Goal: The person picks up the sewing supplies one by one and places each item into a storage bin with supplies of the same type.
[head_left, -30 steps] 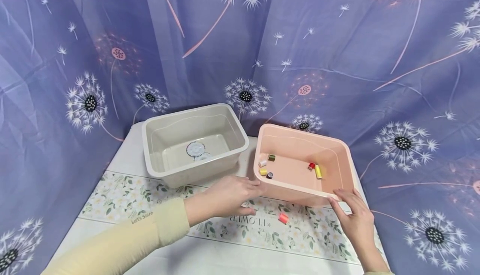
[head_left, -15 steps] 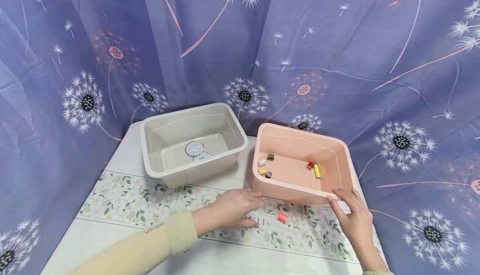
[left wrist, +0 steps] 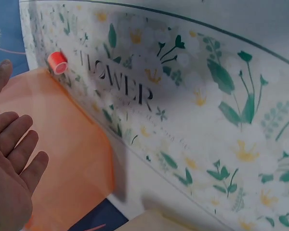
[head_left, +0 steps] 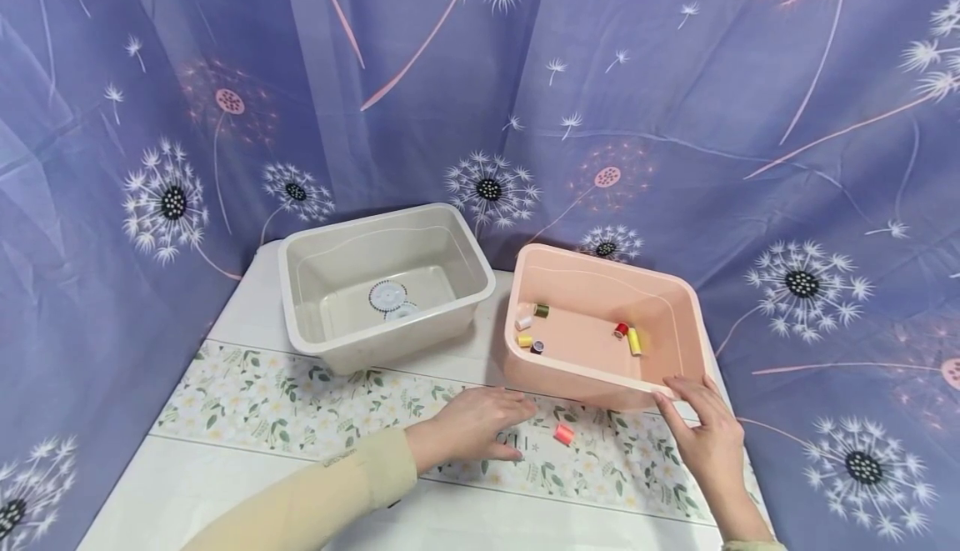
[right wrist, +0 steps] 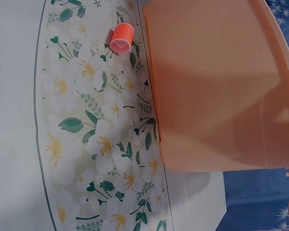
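Note:
An orange-red thread spool (head_left: 564, 433) lies on the flowered table runner in front of the pink bin (head_left: 585, 376). My left hand (head_left: 480, 424) hovers left of that spool with fingers extended and nothing in them. The left wrist view shows the same hand (left wrist: 12, 163) apart from the spool (left wrist: 58, 62). At the pink bin's near right corner, my right hand (head_left: 705, 430) grips the rim between thumb and fingers. Several spools lie inside the bin, among them a red spool (head_left: 621, 330), a tall yellow spool (head_left: 635, 341) and a dark green spool (head_left: 542, 310).
A grey bin (head_left: 405, 338) stands left of the pink one, holding round white pin wheels (head_left: 387, 294) edged with dark beads. Behind both bins hangs a purple dandelion curtain (head_left: 420, 142). The white table (head_left: 465, 526) carries a flowered runner (head_left: 300, 405).
My left hand has moved slightly right and toward me, drawing away from the pink bin's front wall. My right hand keeps its grip on the rim. The loose spool stays in place.

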A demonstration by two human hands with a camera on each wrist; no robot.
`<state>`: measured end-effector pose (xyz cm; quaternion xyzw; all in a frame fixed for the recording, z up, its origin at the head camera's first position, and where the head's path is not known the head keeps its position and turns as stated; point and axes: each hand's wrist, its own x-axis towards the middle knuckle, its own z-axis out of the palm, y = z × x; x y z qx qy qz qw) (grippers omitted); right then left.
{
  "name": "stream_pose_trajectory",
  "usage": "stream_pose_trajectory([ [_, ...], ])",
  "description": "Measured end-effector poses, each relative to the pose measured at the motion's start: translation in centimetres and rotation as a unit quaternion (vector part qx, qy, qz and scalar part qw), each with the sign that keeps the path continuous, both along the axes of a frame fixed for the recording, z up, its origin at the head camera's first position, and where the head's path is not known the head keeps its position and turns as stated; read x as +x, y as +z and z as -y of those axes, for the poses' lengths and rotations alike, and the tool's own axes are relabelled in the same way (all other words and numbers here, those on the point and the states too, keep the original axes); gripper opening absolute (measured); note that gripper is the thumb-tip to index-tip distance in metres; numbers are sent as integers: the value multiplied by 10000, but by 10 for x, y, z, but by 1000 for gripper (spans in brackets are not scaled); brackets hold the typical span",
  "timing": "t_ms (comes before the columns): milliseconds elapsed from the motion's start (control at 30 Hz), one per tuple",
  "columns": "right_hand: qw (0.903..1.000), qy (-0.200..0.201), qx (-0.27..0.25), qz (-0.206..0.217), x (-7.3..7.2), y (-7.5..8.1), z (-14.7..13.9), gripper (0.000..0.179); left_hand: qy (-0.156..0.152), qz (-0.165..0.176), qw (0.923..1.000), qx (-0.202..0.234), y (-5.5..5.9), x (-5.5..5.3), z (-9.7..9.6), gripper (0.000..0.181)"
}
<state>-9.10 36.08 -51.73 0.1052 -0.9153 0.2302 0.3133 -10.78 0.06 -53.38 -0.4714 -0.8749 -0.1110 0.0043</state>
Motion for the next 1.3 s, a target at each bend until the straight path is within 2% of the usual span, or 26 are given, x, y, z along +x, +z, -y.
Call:
stream_pose_trajectory([
  [167, 10000, -6, 3, -35, 0, 0, 0, 35, -94, -231, 9997, -49, -14, -3, -11, 68],
  [333, 10000, -3, 9, -4, 1, 0, 0, 35, -93, -251, 9996, -8, -25, -6, -22, 68],
  [533, 9998, 39, -35, -181, 1, 1, 1, 35, -87, -345, 9992, -205, -32, -8, -33, 67],
  [667, 10000, 27, 0, -91, 0, 1, 0, 34, -62, -406, 9989, -229, -34, -9, -37, 65],
  [1067, 10000, 11, 36, -30, -2, 3, 0, 35, -65, -411, 9983, -417, -50, -14, -53, 64],
  [1300, 9998, 101, -31, -189, 0, 4, 3, 34, 13, -289, 9981, -548, -54, -15, -62, 62],
])
